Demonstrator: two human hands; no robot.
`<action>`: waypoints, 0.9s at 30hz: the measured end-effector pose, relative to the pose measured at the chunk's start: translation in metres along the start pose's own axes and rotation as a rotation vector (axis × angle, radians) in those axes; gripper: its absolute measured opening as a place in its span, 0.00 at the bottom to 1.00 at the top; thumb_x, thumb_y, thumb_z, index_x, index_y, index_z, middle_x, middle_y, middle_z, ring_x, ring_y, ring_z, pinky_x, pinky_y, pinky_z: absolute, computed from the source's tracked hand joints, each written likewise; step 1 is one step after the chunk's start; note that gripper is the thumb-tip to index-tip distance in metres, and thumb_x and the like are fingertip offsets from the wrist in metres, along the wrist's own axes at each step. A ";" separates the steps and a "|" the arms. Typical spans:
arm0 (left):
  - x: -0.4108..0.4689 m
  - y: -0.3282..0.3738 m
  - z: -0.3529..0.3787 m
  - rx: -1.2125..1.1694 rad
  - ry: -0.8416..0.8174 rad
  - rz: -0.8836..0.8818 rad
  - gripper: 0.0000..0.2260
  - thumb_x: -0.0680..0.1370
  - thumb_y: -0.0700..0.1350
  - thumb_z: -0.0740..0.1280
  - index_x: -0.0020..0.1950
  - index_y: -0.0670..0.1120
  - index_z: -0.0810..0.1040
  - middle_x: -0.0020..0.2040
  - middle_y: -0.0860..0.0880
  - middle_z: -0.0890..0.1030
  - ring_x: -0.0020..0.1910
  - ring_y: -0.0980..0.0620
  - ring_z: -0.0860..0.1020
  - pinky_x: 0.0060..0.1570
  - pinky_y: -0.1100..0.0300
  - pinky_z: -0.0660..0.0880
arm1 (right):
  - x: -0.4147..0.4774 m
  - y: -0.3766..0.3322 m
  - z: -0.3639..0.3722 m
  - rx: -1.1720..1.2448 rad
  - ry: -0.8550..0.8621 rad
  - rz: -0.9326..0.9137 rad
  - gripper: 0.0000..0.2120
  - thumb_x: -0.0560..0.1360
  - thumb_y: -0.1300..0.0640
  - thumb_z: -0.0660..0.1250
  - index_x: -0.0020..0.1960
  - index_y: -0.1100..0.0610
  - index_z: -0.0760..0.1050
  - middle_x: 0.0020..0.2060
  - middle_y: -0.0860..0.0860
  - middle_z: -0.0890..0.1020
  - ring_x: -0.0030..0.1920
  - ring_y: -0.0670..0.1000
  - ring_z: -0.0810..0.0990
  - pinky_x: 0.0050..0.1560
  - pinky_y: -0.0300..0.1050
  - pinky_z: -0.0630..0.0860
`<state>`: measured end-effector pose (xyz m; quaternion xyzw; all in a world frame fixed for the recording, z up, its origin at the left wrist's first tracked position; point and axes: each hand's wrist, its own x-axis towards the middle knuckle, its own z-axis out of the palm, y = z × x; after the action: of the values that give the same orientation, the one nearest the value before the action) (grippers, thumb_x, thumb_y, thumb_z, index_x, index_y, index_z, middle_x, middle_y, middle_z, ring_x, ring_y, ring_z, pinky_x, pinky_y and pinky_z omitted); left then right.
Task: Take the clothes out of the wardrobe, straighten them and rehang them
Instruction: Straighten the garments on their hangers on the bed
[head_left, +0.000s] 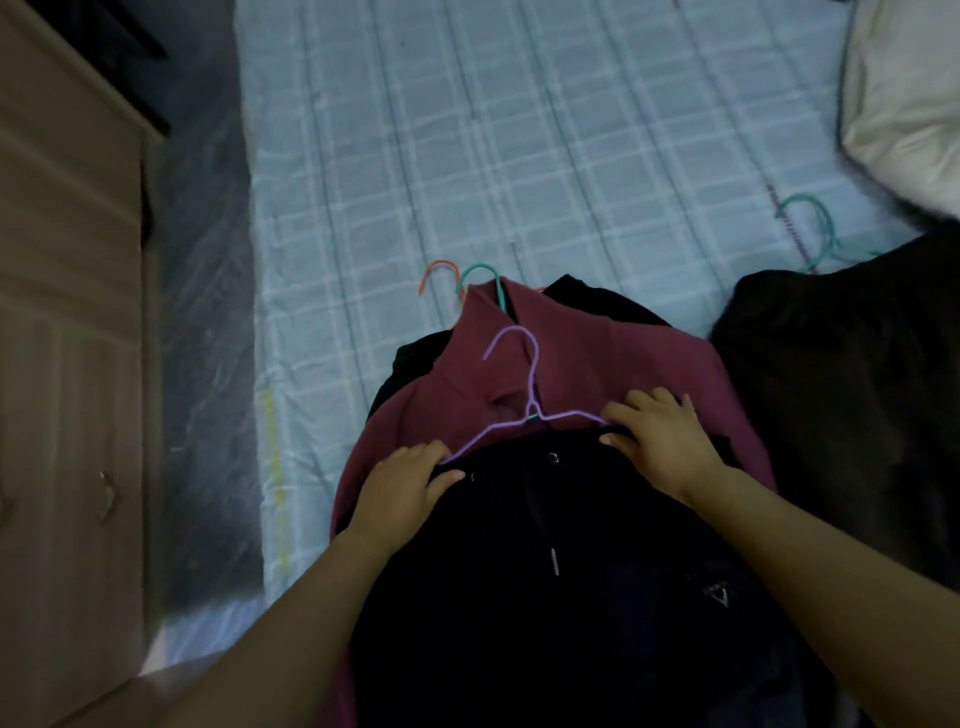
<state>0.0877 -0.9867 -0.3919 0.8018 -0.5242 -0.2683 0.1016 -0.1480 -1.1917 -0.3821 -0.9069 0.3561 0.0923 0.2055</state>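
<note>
Fitting the purple hanger (524, 410) into the dark garment (561, 571) on the bed (519, 156). Both hands, left hand (405, 488) and right hand (660, 441), pinching collar over wire ends. Needing shoulders seated next, probably.

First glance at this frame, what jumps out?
The purple hanger, lying over a stack of clothes at the centre of the bed, with the left hand and right hand pressed at its two shoulders on a black garment. Under that lies a maroon garment. Orange and teal hooks poke out at the stack's far end; another teal hanger lies far right.
</note>
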 end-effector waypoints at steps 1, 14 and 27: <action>-0.006 0.004 -0.005 -0.062 -0.001 0.001 0.24 0.73 0.65 0.52 0.47 0.47 0.75 0.40 0.52 0.78 0.41 0.50 0.76 0.37 0.55 0.70 | -0.009 0.002 -0.003 0.039 0.058 -0.041 0.10 0.74 0.50 0.66 0.51 0.54 0.78 0.42 0.53 0.78 0.45 0.60 0.74 0.52 0.65 0.71; -0.145 0.135 -0.066 -0.151 0.348 0.185 0.15 0.74 0.57 0.60 0.49 0.49 0.80 0.46 0.59 0.79 0.46 0.65 0.73 0.46 0.78 0.65 | -0.208 -0.002 -0.106 0.184 0.464 -0.285 0.15 0.76 0.49 0.62 0.59 0.51 0.78 0.39 0.49 0.78 0.38 0.50 0.75 0.36 0.48 0.75; -0.319 0.372 -0.039 -0.192 0.343 0.563 0.08 0.73 0.57 0.63 0.45 0.56 0.77 0.40 0.59 0.79 0.40 0.58 0.78 0.39 0.56 0.74 | -0.548 0.071 -0.142 0.213 0.959 -0.182 0.13 0.75 0.53 0.65 0.58 0.51 0.78 0.39 0.50 0.79 0.38 0.51 0.75 0.41 0.42 0.73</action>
<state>-0.2815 -0.8659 -0.0903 0.6458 -0.6725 -0.1391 0.3335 -0.5930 -0.9680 -0.1044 -0.8486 0.3371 -0.3905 0.1173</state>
